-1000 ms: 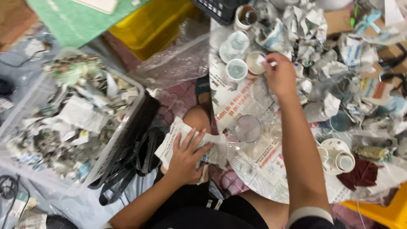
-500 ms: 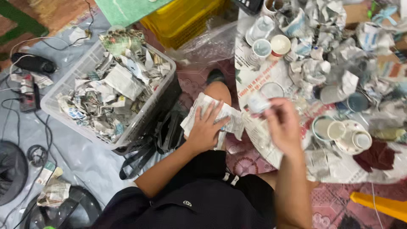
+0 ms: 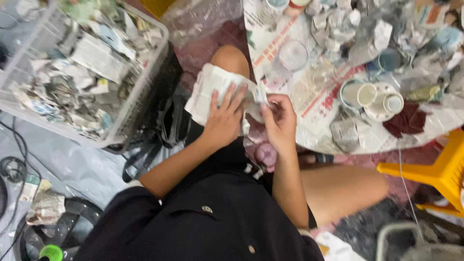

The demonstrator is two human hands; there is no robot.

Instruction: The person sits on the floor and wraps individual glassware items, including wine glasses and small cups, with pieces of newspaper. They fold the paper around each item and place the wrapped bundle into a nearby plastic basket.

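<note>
My left hand [image 3: 224, 116] lies flat, fingers spread, on a crumpled sheet of newspaper [image 3: 208, 89] resting over my left knee [image 3: 231, 58]. My right hand [image 3: 279, 118] is curled beside it and pinches a small pale object [image 3: 260, 93] against the paper's right edge; what the object is I cannot tell. Both forearms reach forward from my dark top.
A white plastic basket [image 3: 140, 104] full of crumpled newspaper stands at the left. Ahead, a newspaper-covered surface [image 3: 319, 101] holds several cups, a glass [image 3: 292, 54], stacked white cups [image 3: 372, 96] and paper wads. A yellow stool [image 3: 435, 166] is at the right, cables [image 3: 12, 166] at the far left.
My right hand has come back from the cups on the newspaper-covered surface to the sheet on my knee, carrying a small pale object. The left hand stayed on the paper. The view shifted.
</note>
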